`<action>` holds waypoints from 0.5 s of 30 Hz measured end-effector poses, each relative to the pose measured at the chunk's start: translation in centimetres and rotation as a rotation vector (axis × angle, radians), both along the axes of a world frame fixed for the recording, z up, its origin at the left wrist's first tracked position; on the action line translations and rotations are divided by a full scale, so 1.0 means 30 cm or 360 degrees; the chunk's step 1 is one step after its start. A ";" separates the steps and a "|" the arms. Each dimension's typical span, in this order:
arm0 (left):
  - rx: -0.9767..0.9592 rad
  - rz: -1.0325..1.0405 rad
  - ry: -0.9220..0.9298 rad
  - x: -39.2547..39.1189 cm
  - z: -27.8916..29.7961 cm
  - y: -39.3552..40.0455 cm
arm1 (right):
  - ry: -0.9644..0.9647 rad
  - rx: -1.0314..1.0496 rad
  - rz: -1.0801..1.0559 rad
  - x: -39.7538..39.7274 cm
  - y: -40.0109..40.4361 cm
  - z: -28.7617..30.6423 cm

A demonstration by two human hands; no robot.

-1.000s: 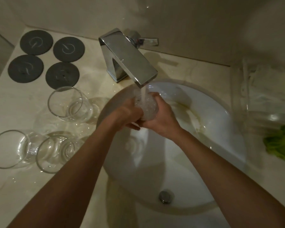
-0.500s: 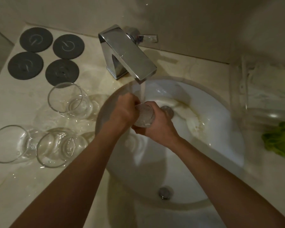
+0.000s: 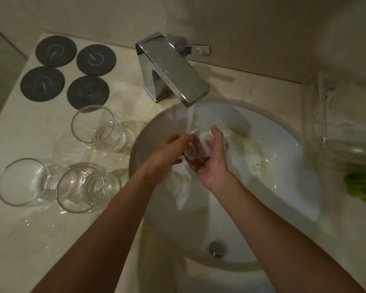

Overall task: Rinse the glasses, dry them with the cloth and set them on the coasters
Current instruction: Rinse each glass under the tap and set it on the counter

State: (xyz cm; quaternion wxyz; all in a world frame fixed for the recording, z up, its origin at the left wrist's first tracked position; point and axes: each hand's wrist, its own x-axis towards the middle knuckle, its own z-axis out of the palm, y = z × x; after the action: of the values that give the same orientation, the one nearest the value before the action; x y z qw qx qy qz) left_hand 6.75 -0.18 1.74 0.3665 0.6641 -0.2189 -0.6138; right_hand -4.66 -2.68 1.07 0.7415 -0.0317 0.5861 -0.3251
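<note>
Left of the sink sit four coasters and three waiting glasses. Over the sink, the left hand grips a glass under the tap water (it looks blurry), and the right hand cups it. Rinsing now; next, fetch the green cloth on the right.

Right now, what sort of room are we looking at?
Likely a bathroom or hotel washroom: a round white basin set in a marble counter, with a chrome tap running.
</note>
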 end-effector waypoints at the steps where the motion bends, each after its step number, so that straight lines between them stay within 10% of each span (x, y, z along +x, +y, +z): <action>1: -0.0012 -0.0020 -0.0067 -0.001 0.003 0.005 | -0.0006 0.0000 0.0030 0.000 -0.005 -0.003; 15: -0.0369 0.0107 -0.0385 0.013 0.025 -0.012 | 0.0021 -0.0347 0.0490 0.043 -0.077 0.030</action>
State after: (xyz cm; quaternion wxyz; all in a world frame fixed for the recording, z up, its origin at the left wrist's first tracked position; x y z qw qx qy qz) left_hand 7.13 -0.53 2.49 0.4321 0.6933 -0.3084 -0.4873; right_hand -3.36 -5.00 1.98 0.7708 -0.2032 0.5405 -0.2692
